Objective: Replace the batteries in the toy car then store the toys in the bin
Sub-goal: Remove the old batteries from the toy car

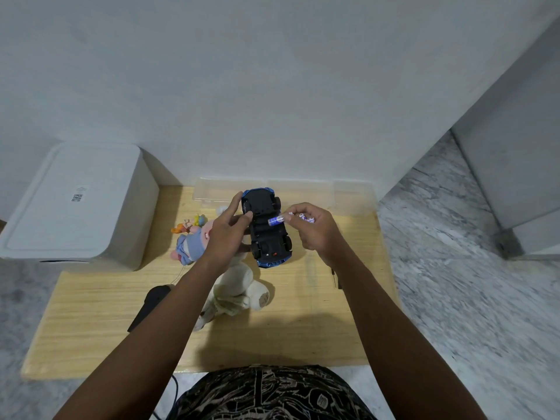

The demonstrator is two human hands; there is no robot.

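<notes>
Gripping the toy car (266,228) was the job of our left hand (225,234), whose fingers curled round its side and held it upside down above the tabletop (100,301), black underside toward us. We judged that it was turned over so that the battery bay in the chassis faced up, where we could see and reach it. Our right hand (312,228) pinched a blue battery (276,220) between thumb and fingertips, its free end just over the middle of the car's underside and pointing across it, lined up, we thought, to go into the bay. More batteries (306,218), white and blue, were tucked further back in that same hand, probably kept there to follow the first one without another reach. Whether the bay held any cell already we could not tell; it was too dark.

Beyond the car, against the wall, stood a clear plastic bin (206,192), open and close at hand for the storing that came after. Left of the car lay a small plush doll (189,241) in blue and pink, and nearer us than the car a white plush toy (239,286), both waiting for the bin. A black remote (151,307) lay nearer us and further left, and a white box (75,204) stood far left of the car.
</notes>
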